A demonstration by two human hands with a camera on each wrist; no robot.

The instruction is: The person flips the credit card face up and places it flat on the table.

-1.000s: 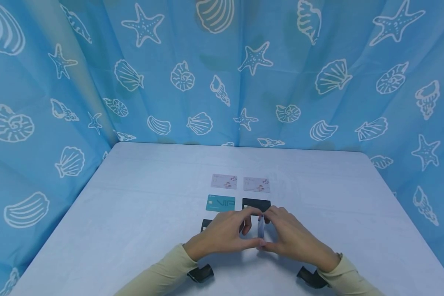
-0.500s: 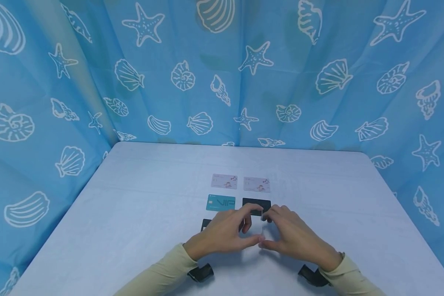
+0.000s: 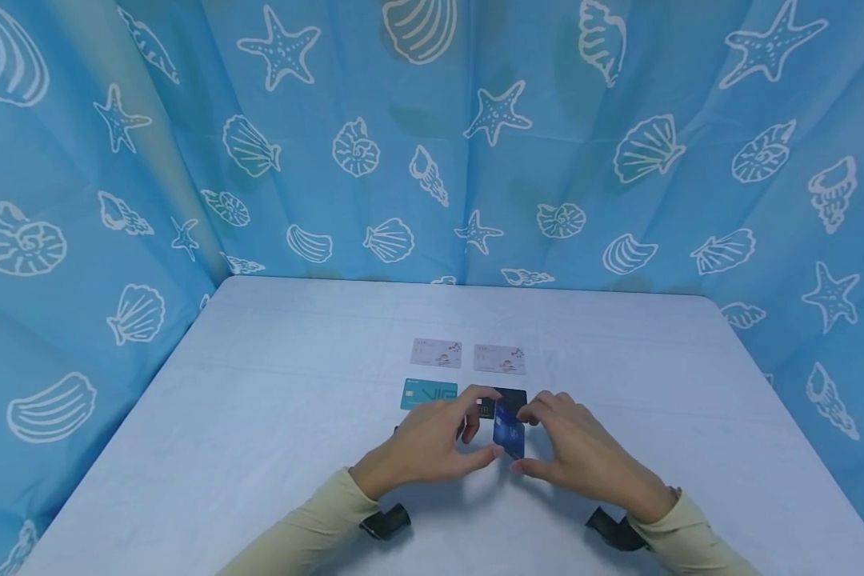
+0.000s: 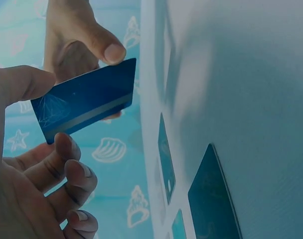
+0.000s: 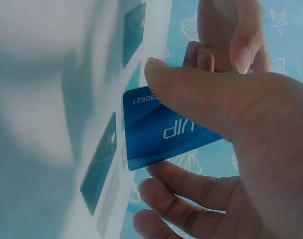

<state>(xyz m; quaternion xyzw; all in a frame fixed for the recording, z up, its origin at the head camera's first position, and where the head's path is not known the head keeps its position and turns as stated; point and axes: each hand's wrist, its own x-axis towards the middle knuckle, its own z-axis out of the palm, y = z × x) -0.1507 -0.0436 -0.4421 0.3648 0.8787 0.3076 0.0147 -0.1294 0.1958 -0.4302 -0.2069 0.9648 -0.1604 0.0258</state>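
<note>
A dark blue bank-style card (image 3: pixel 508 434), marked VIP, is held up above the table between both hands. My left hand (image 3: pixel 432 440) pinches it by its left side, thumb at the lower edge and index finger at the upper one. My right hand (image 3: pixel 576 452) has its thumb and fingers at the card's opposite edges on the right side. In the left wrist view the card's back (image 4: pixel 91 97) shows a pale stripe. The right wrist view shows the VIP face (image 5: pixel 156 134), partly covered by the right thumb. Just behind it lies a black card (image 3: pixel 516 395), partly hidden.
Left of the black card lies a teal VIP card (image 3: pixel 429 392). Two pale pink cards (image 3: pixel 436 353) lie side by side in the row behind. Another dark card is almost wholly hidden by the left hand. A white table (image 3: pixel 317 344) fills the foreground, with a blue seashell curtain (image 3: pixel 418 104) behind.
The blue card, edge-on to the head camera before, has turned so its blue face shows. The hands have drawn slightly apart, the left one moving a little left.
</note>
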